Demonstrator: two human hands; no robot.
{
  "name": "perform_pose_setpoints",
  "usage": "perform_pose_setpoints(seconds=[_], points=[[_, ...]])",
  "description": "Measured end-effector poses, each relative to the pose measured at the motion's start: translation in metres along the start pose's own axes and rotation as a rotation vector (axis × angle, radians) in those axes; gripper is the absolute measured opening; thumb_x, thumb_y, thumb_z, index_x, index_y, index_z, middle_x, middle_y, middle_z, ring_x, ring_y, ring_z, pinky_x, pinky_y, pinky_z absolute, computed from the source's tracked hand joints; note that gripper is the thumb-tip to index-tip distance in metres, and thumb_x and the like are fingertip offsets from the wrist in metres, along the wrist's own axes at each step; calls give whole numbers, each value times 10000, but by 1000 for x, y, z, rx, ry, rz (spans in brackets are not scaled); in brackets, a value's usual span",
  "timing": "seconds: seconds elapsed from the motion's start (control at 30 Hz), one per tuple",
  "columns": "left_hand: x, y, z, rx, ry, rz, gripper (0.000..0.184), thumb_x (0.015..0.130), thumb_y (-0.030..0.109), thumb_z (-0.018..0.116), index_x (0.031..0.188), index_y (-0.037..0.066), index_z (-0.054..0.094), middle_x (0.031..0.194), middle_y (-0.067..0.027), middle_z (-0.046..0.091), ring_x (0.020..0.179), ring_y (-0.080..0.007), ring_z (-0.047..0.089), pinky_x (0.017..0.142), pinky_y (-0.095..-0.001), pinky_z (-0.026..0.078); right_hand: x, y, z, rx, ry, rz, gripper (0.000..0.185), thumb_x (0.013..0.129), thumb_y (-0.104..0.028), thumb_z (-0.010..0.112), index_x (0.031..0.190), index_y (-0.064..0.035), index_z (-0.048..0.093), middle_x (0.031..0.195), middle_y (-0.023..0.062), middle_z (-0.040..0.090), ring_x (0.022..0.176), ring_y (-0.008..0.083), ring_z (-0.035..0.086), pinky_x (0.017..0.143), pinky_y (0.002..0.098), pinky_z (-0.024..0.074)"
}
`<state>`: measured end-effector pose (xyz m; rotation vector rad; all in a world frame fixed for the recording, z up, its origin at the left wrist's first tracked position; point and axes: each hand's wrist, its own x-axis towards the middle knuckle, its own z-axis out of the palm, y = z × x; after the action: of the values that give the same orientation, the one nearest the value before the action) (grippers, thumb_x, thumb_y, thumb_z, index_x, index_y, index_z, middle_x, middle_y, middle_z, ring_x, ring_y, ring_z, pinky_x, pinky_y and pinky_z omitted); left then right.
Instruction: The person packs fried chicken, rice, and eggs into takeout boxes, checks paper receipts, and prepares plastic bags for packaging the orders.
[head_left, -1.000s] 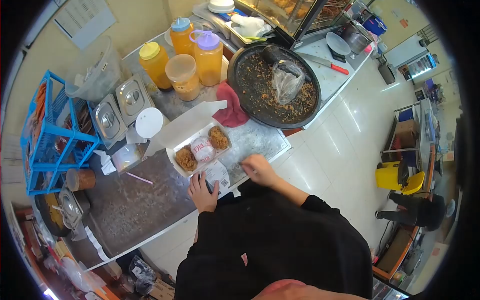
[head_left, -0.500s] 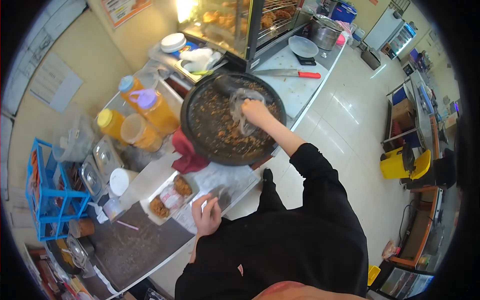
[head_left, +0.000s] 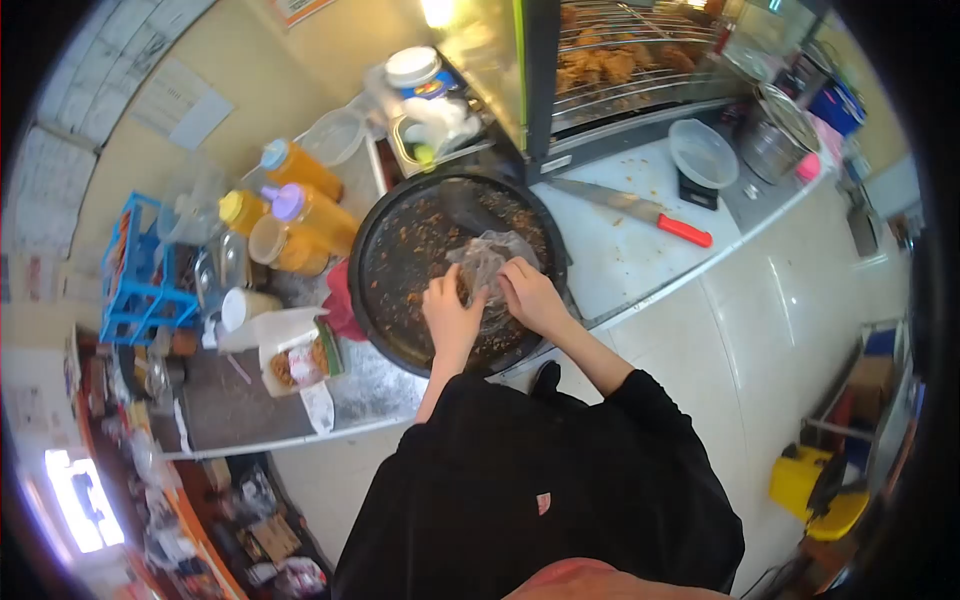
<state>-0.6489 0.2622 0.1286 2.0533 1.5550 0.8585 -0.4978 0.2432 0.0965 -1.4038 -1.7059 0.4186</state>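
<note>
Both hands are at a crumpled clear plastic bag or glove (head_left: 492, 252) over a large round black pan (head_left: 375, 215) strewn with brown crumbs. My left hand (head_left: 453, 318) grips the plastic's near left side, its fingers curled toward the thumb. On the right side of the plastic, my right hand (head_left: 528, 298) pinches it between fingers and thumb. Left of the pan stands an open takeaway box (head_left: 276, 378) with fried pieces and a small wrapped packet (head_left: 303, 365). A dark red cloth (head_left: 342, 305) lies against the pan's left edge.
A red-handled knife (head_left: 640, 207) lies on the white cutting board (head_left: 610, 265). Behind stand a scale (head_left: 697, 190) with a plastic bowl (head_left: 702, 153), and a heated display case (head_left: 540, 80). Sauce bottles (head_left: 318, 215) and a blue rack (head_left: 145, 265) line the left.
My left hand has moved from the counter edge up to the plastic over the pan, joining my right hand. The view has turned, showing more of the display case.
</note>
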Motion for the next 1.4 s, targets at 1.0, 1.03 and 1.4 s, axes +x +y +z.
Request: perform_pose_setpoints(seconds=[1.0, 1.03, 1.4], points=[[13, 32, -11, -369, 16, 303, 177, 773, -21, 633, 941, 14, 591, 698, -77, 521, 604, -188, 523, 572, -280, 445, -16, 155, -125, 944, 754, 331, 705, 922, -594, 221, 1282, -20, 418, 1317, 111, 451, 1293, 229, 331, 1089, 351, 198], [26, 54, -3, -369, -41, 349, 189, 772, -6, 636, 956, 14, 593, 731, -84, 534, 639, -205, 536, 598, -296, 451, -31, 185, -153, 908, 836, 313, 695, 924, -588, 236, 1283, -21, 416, 1314, 100, 452, 1294, 223, 326, 1082, 333, 211], [110, 211, 324, -121, -325, 772, 409, 813, 259, 585, 1142, 17, 564, 1087, -132, 550, 1029, -306, 493, 897, -424, 380, -54, 224, -318, 549, 866, 209, 722, 865, -411, 491, 1429, -49, 221, 1444, 146, 291, 1373, 273, 187, 1103, 402, 110]])
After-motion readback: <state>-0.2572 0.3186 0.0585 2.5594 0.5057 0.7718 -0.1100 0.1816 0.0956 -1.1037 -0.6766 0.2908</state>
